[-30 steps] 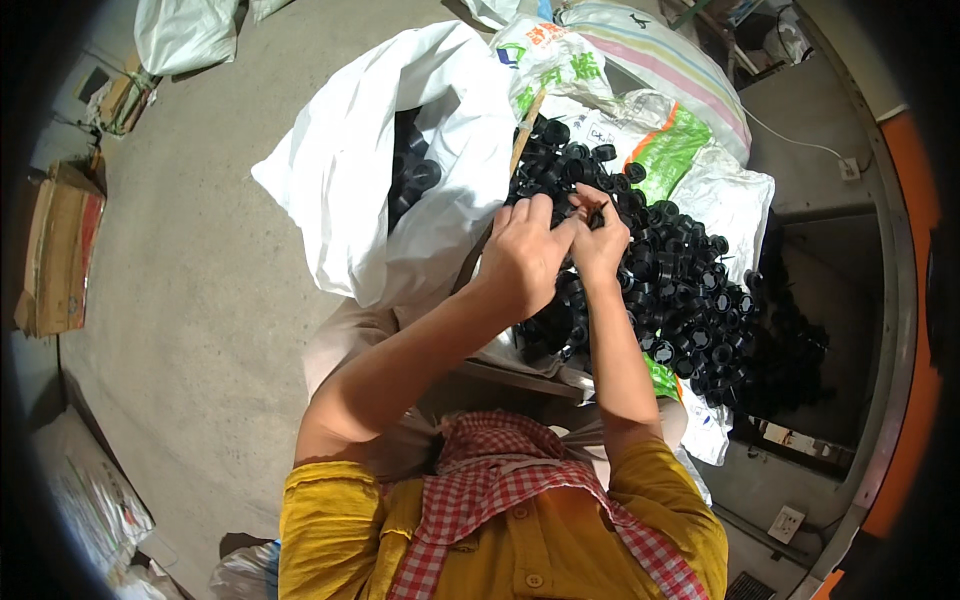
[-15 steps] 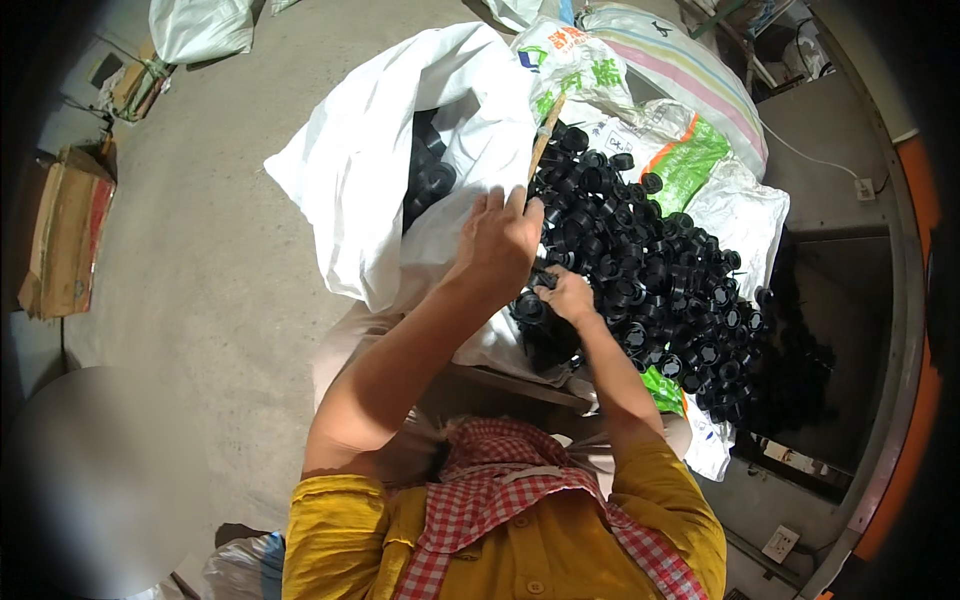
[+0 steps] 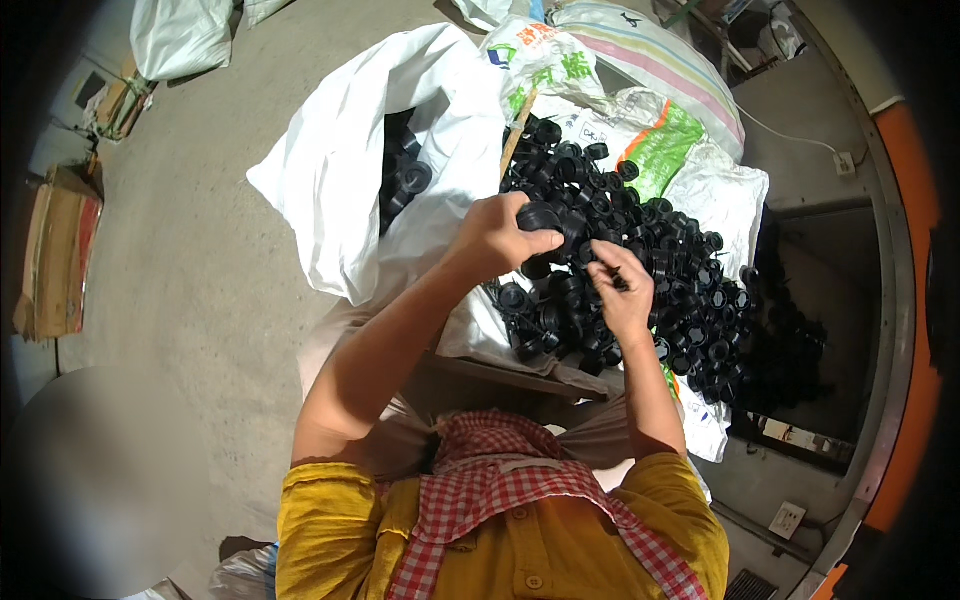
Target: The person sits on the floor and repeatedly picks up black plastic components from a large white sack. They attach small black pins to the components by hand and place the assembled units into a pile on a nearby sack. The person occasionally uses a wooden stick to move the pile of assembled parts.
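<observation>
My left hand (image 3: 492,238) is closed round a black plastic cap (image 3: 541,217), round and ribbed, held above the pile, with the thumb across its near side. More dark round parts sit against it, and I cannot tell whether they are gripped too. Just to the right, my right hand (image 3: 628,295) is curled, its fingertips close to the held parts. Something small and dark shows between its fingers, too small to name. Beneath both hands spreads a heap of black caps (image 3: 690,300), many with thin stems or scraps attached.
A white woven sack (image 3: 335,150) gapes open on the left, with black caps (image 3: 405,175) inside. A wooden stick (image 3: 517,135) leans between sack and heap. Printed sacks (image 3: 670,150) lie under and behind the heap. A full striped sack (image 3: 650,60) stands behind; a cardboard box (image 3: 62,255) is far left.
My left hand has left the sack's edge and now holds a black cap over the heap. My right hand has moved right, away from the caps it was pinching. The view has shifted slightly.
</observation>
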Tool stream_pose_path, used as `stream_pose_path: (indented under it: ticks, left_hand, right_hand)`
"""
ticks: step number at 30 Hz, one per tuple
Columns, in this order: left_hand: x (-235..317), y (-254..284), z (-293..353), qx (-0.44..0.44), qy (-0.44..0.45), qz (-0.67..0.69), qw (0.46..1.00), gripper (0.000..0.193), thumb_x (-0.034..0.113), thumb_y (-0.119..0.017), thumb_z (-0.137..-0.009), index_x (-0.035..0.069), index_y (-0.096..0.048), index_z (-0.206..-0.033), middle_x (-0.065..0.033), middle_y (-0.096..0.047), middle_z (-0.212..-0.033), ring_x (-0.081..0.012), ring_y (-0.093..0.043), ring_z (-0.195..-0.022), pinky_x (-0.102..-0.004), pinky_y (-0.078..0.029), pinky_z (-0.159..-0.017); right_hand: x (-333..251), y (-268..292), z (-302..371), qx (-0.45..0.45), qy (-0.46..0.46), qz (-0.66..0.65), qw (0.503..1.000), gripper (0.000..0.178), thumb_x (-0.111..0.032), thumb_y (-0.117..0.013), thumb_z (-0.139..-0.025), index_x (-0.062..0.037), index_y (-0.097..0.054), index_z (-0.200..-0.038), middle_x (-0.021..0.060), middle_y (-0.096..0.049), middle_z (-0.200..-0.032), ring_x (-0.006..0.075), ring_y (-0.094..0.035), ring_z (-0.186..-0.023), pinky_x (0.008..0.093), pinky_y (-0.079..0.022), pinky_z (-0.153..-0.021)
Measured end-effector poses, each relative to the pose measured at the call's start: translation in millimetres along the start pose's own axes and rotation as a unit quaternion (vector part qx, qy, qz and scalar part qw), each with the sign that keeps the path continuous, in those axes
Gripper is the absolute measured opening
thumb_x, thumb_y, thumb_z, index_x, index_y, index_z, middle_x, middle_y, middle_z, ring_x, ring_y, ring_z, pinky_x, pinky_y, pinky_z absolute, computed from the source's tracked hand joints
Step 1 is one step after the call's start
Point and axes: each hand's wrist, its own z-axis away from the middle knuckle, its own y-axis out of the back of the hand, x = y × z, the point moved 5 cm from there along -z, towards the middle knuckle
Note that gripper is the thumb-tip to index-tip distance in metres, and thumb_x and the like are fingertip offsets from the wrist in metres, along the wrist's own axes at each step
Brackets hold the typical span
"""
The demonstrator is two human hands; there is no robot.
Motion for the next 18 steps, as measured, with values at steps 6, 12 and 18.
stream_pose_path:
  ticks: [6, 12, 18]
  left_hand:
    - [-14.9, -17.9, 4.6, -0.154, 0.06, 0.234, 0.958, 0.036, 0.026, -0.078, -0.074, -0.002, -0.063, -0.092, -0.006, -0.062, -0.073, -0.012, -0.059, -0.062, -0.0252, -0.05, -0.049]
    - [6.5, -14.6, 9.8, -0.258, -0.109, 0.095, 0.955, 0.041, 0.005, -0.079, -0.067, 0.006, -0.064, -0.105, -0.0094, -0.061, -0.11, -0.0162, -0.058, -0.1, -0.0284, -0.045, -0.088]
    - [18.2, -12.0, 14.5, -0.205, -0.221, 0.051, 0.952, 0.04, -0.003, -0.076, -0.063, 0.007, -0.066, -0.1, -0.0153, -0.049, -0.13, -0.0283, -0.054, -0.113, -0.0333, -0.043, -0.094]
  right_hand:
    - [-6.1, 3.0, -7.1, -0.068, -0.117, -0.091, 0.987, 0.033, -0.004, -0.068, -0.083, 0.0033, -0.062, -0.115, 0.0056, -0.066, -0.101, 0.0115, -0.061, -0.088, 0.0244, -0.048, -0.079]
    - [-0.2, 4.8, -14.8, -0.207, -0.257, -0.22, 0.918, 0.061, -0.019, -0.075, -0.079, -0.0012, -0.048, -0.131, 0.0032, -0.064, -0.107, 0.0068, -0.056, -0.073, 0.0206, -0.045, -0.061]
    - [14.2, -5.6, 5.3, -0.3, -0.303, -0.161, 0.89, 0.044, -0.019, -0.081, -0.072, -0.0033, -0.062, -0.108, -0.0027, -0.061, -0.08, 0.0068, -0.055, -0.062, 0.0208, -0.043, -0.055]
